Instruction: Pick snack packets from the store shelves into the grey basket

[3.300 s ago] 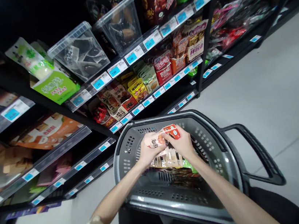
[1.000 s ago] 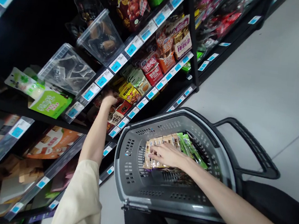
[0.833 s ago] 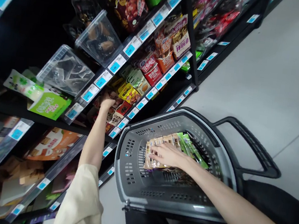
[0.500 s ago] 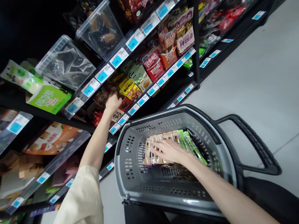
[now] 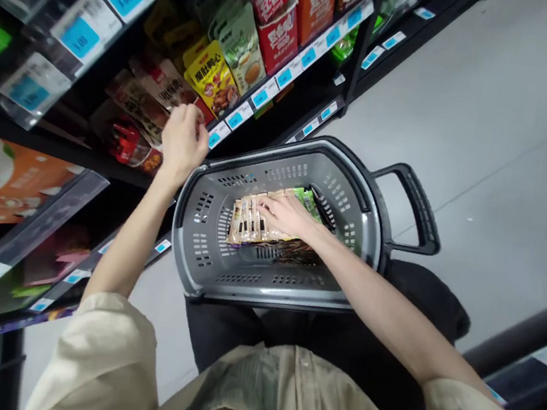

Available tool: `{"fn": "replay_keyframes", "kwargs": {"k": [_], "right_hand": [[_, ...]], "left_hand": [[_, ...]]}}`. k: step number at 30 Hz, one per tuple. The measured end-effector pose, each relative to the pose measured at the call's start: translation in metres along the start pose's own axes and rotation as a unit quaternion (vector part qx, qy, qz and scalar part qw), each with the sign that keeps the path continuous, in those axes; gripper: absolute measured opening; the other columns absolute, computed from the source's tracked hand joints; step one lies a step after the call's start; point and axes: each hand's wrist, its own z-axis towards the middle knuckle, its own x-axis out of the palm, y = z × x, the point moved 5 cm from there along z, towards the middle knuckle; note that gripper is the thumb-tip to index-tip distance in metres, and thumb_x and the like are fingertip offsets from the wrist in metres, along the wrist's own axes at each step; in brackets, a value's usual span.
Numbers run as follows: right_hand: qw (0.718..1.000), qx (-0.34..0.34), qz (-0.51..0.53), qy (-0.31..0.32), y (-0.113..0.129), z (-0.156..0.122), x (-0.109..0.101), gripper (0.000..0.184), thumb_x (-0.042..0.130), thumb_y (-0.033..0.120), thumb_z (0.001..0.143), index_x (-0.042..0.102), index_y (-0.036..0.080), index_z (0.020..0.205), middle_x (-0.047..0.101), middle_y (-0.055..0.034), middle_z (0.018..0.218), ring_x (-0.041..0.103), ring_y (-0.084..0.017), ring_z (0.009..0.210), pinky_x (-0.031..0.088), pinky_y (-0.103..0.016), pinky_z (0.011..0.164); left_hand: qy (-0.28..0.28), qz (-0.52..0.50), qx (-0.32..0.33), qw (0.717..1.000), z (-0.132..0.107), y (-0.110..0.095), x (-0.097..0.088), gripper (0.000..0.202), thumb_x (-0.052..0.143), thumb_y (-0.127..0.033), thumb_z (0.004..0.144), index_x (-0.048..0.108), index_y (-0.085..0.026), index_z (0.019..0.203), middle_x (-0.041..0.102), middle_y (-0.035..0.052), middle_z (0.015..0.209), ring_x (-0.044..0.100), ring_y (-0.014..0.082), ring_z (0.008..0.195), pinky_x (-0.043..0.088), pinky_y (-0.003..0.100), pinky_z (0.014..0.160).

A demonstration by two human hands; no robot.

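The left hand is hovering with bent fingers near the brown packets on the far-left shelf; the view is leaving it unclear whether it is holding anything. 1 yellow packet is standing just right of those. The right hand is lying over the beige packets, fingers loosely spread. These are sitting inside the grey basket, left of green packets.

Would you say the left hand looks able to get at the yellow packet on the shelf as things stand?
Probably yes: the left hand appears close by the yellow packet, and nothing visible covers the packet's front. Whether the hand holds something is unclear.
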Motion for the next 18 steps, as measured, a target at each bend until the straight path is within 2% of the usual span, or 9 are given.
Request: {"fn": "replay_keyframes", "kwargs": {"k": [3,5,7,9,11,13,16,18], "right_hand": [[1.000,0.003,-0.011,-0.012,-0.006,-0.001,0.005,0.037,0.040,0.035,0.110,0.069,0.015,0.121,0.077,-0.0134,0.108,0.070,-0.026,0.091,0.043,-0.032,0.081],[1.000,0.003,-0.008,-0.028,-0.010,-0.003,0.008,0.033,0.043,0.033,0.109,0.069,0.016,0.120,0.076,-0.0126,0.112,0.070,-0.025,0.092,0.043,-0.031,0.079],[0.999,0.007,0.004,-0.036,-0.011,-0.005,0.012,0.032,0.044,0.032,0.108,0.069,0.016,0.119,0.076,-0.0113,0.112,0.069,-0.024,0.089,0.043,-0.031,0.078],[0.999,0.008,0.015,-0.030,-0.008,-0.008,0.020,0.030,0.044,0.032,0.107,0.068,0.016,0.118,0.076,-0.0097,0.109,0.068,-0.022,0.085,0.043,-0.031,0.078],[1.000,-0.002,0.014,-0.010,-0.001,-0.012,0.034,0.029,0.045,0.030,0.107,0.068,0.017,0.116,0.076,-0.0085,0.105,0.068,-0.021,0.082,0.044,-0.031,0.077],[0.999,-0.025,0.004,0.034,0.008,-0.016,0.052,0.028,0.044,0.028,0.107,0.068,0.016,0.114,0.075,-0.0090,0.105,0.067,-0.020,0.082,0.045,-0.030,0.075],[0.982,-0.091,-0.018,0.166,0.019,-0.024,0.084,0.028,0.043,0.026,0.107,0.068,0.016,0.115,0.073,-0.0110,0.106,0.068,-0.020,0.083,0.047,-0.032,0.075],[0.950,-0.132,-0.048,0.278,0.021,-0.031,0.104,0.025,0.046,0.024,0.107,0.068,0.016,0.116,0.072,-0.0116,0.106,0.068,-0.021,0.085,0.049,-0.033,0.077]], "left_hand": [[0.110,-0.020,0.073,0.991,-0.050,-0.028,0.041,0.028,0.042,-0.023,0.100,0.060,-0.016,0.120,0.067,0.0129,0.116,0.064,0.0297,0.115,0.050,0.043,0.100],[0.200,-0.032,0.136,0.970,-0.084,-0.041,0.073,0.028,0.041,-0.024,0.100,0.063,-0.017,0.116,0.070,0.0129,0.109,0.068,0.0281,0.104,0.053,0.039,0.088],[0.269,-0.041,0.189,0.943,-0.115,-0.046,0.101,0.029,0.040,-0.025,0.101,0.065,-0.017,0.114,0.071,0.0134,0.109,0.069,0.0280,0.098,0.053,0.037,0.080],[0.305,-0.051,0.220,0.925,-0.137,-0.045,0.123,0.031,0.040,-0.025,0.101,0.066,-0.017,0.116,0.073,0.0141,0.110,0.070,0.0286,0.098,0.052,0.038,0.078],[0.313,-0.072,0.223,0.920,-0.147,-0.040,0.138,0.031,0.043,-0.023,0.100,0.067,-0.018,0.120,0.073,0.0141,0.111,0.071,0.0292,0.100,0.052,0.038,0.081],[0.302,-0.109,0.205,0.925,-0.148,-0.033,0.147,0.030,0.048,-0.024,0.099,0.068,-0.019,0.121,0.073,0.0129,0.109,0.070,0.0299,0.103,0.052,0.040,0.086],[0.265,-0.184,0.162,0.933,-0.139,-0.020,0.158,0.028,0.055,-0.027,0.097,0.070,-0.021,0.120,0.071,0.0097,0.107,0.068,0.0323,0.113,0.049,0.044,0.095],[0.238,-0.229,0.131,0.935,-0.131,-0.011,0.168,0.027,0.057,-0.030,0.097,0.071,-0.021,0.117,0.069,0.0080,0.106,0.066,0.0352,0.119,0.047,0.046,0.099]]}}
